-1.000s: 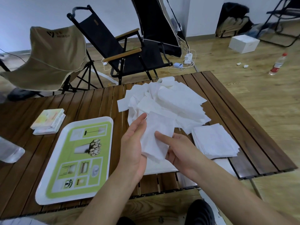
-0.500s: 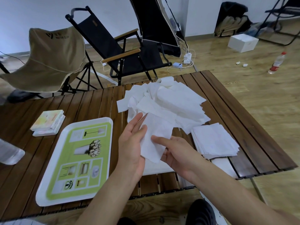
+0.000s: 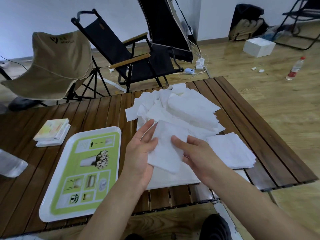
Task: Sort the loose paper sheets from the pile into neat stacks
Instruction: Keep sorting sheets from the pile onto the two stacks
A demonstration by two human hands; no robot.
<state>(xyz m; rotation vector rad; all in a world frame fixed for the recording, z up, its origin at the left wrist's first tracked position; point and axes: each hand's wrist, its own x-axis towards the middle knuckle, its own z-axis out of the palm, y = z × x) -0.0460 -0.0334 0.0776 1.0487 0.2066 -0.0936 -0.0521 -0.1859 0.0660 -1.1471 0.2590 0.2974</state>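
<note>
Slatted wooden table (image 3: 259, 118) on a wood floor, with a tan chair (image 3: 57, 66) and a black chair (image 3: 131, 54) behind its far edge. Loose pile (image 3: 187, 108) of white sheets at the far edge, right of centre. Squared stack (image 3: 230, 149) toward the near right corner. One sheet (image 3: 166, 149) is held above the near edge. Left hand (image 3: 140, 151): palm up, fingers straight, supporting the sheet's left side. Right hand (image 3: 200, 153): thumb on top, fingers beneath, pinching its right side. Tray (image 3: 97, 131) and books (image 3: 52, 130) lie toward the left edge.
</note>
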